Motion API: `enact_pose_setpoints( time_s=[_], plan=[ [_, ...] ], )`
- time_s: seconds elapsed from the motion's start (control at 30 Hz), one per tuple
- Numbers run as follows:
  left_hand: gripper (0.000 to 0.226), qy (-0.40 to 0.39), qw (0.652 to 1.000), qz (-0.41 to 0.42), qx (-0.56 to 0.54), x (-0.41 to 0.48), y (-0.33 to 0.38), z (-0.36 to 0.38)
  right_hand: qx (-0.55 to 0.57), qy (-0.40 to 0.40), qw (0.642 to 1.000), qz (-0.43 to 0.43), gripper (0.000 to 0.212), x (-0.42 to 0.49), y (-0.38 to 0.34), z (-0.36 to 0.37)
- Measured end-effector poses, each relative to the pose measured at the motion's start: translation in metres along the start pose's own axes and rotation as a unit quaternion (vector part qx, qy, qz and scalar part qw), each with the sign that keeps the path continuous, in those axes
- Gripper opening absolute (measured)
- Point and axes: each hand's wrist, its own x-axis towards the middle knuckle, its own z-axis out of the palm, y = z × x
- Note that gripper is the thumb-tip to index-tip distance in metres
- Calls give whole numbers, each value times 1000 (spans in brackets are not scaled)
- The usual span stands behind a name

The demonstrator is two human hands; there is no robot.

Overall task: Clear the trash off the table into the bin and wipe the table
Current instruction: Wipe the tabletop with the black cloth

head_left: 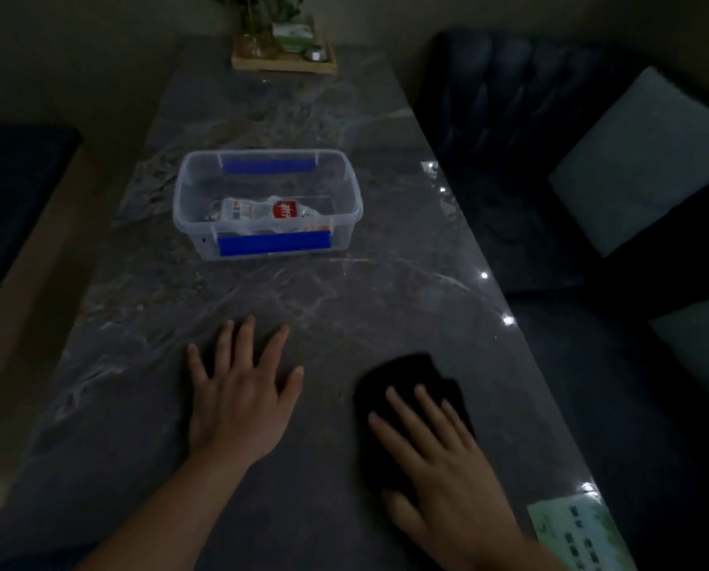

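A clear plastic bin [346, 191] with blue handles stands mid-table on the dark marble table [311, 117]. Inside it lies crumpled trash [262, 212], a clear wrapper with a red label. My left hand [239, 399] rests flat on the tabletop with fingers spread and nothing under it. My right hand [437, 459] presses flat on a black cloth [402, 372] lying on the table at the near right; the fingers lie on top of the cloth, not curled around it.
A wooden tray [284, 61] with a plant, a box and small items sits at the table's far end. A green printed sheet [571, 533] lies at the near right edge. Dark sofas with pale cushions [641, 158] flank the right side; a bench [10, 199] is on the left.
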Motion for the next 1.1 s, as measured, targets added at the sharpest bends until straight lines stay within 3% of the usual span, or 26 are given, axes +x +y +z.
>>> enact_pose_setpoints(
  time_s=[0.07, 0.1, 0.17, 0.23, 0.3, 0.33, 0.43, 0.5, 0.7, 0.77, 0.9, 0.97, 1.03, 1.1],
  plan=[
    [64, -6, 1000, -1, 6, -1, 1, -1, -14, -23, 999, -32, 97, -22, 24, -5],
    [65, -3, 1000, 0, 8, -1, 2, -1, -26, -11, 1000, -8, 94, -22, 43, -11],
    [66, 0, 1000, 1, 16, 0, 2, 0, -35, 18, 993, 110, 81, -3, 76, -27],
    [66, 6, 1000, -1, 18, 1, 2, 1, -12, 33, 965, 260, 71, 37, 91, -37],
    [67, 5, 1000, 0, 23, 0, 2, 1, 6, 28, 944, 330, 71, 65, 83, -38],
    [67, 4, 1000, -1, 26, -1, 2, 1, 5, 28, 953, 302, 73, 65, 73, -31],
    [68, 2, 1000, -5, 28, 0, 3, -1, -5, 21, 994, 109, 80, 22, 43, -10],
    [68, 0, 1000, -7, 29, 0, 3, 0, -4, -6, 998, 68, 82, 5, 58, -10],
    [67, 4, 1000, -12, 29, 0, 3, 1, 19, 30, 953, 302, 70, 114, 115, -49],
    [67, 0, 999, -9, 31, 0, 3, 0, 14, 26, 961, 276, 71, 103, 101, -41],
    [67, -5, 1000, -9, 26, 0, 4, -3, 0, 31, 993, 114, 85, -1, 36, -7],
    [67, -9, 1000, -8, 21, 1, 5, -2, 2, -3, 998, 70, 91, -20, 41, -4],
    [67, -11, 1000, -5, 21, 1, 4, -2, -27, 8, 994, 104, 85, 9, 69, -17],
    [67, -8, 1000, -5, 19, 0, 3, 0, -19, 27, 975, 220, 76, 67, 96, -37]
  ],
)
